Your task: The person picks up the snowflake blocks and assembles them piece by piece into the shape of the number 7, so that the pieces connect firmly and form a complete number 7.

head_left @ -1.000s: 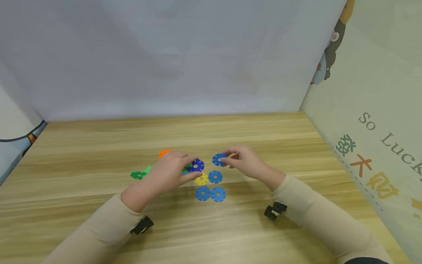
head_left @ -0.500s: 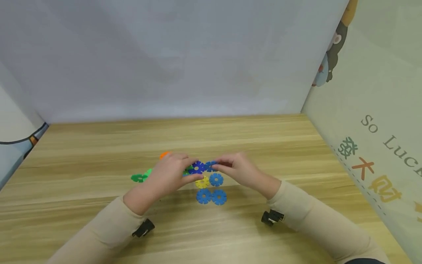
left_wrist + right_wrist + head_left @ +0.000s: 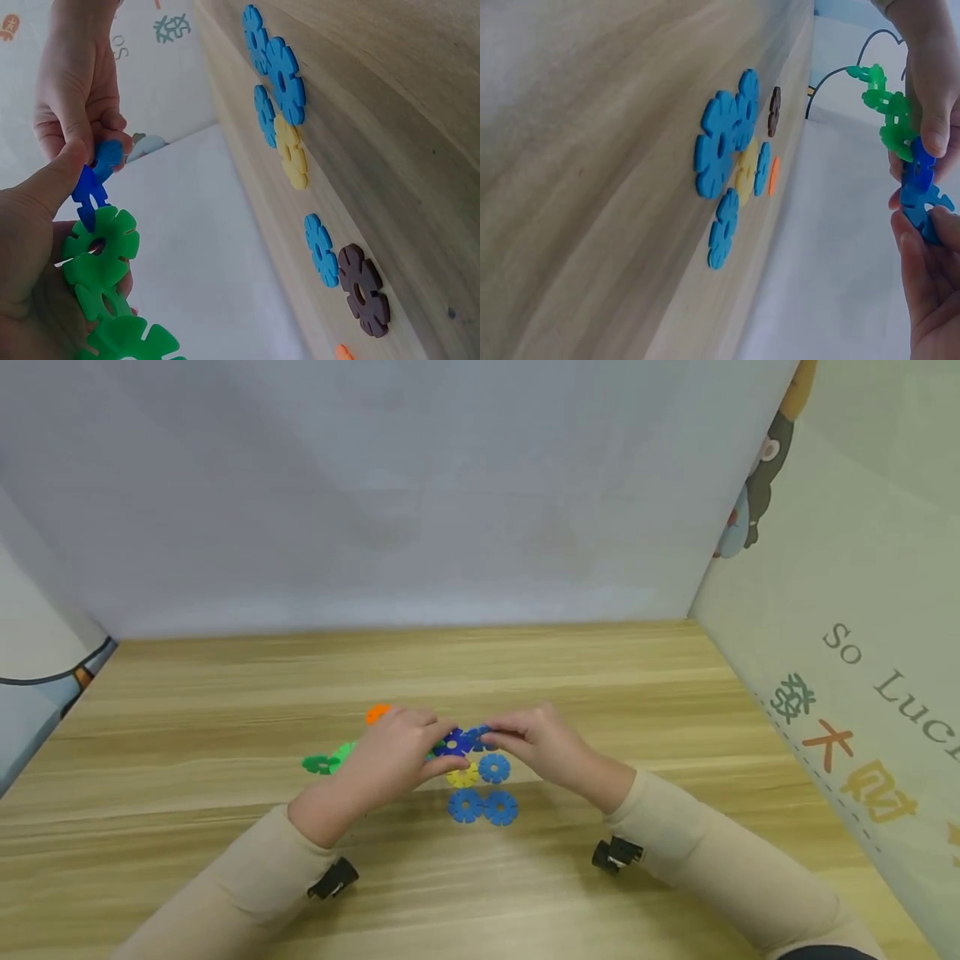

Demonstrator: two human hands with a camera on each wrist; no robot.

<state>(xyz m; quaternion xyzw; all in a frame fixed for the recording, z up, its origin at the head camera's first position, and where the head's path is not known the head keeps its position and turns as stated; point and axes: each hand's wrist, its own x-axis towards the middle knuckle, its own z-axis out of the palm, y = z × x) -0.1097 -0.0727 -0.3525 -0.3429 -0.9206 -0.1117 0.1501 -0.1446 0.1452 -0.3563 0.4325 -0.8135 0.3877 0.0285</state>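
Observation:
My left hand (image 3: 393, 753) grips a chain of notched plastic building discs between thumb and fingers. Several green discs (image 3: 105, 240) trail from it, and a dark blue disc (image 3: 454, 744) forms its right end. My right hand (image 3: 551, 747) pinches a lighter blue disc (image 3: 916, 201) edge-on against the dark blue one, where the two overlap at their notches. Both hands are raised over the table, as the wrist views show. Fingers partly cover the joined discs in the head view.
On the wooden table (image 3: 480, 893) below lie loose discs: several blue ones (image 3: 501, 808), a yellow one (image 3: 292, 154), a brown one (image 3: 364, 291) and an orange one (image 3: 377, 714). A pale back panel (image 3: 420, 527) and a printed side panel (image 3: 832, 568) border the tabletop.
My right hand has moved left, bringing its blue disc from apart to overlapping the dark blue disc. The left hand keeps its grip on the chain, almost in place.

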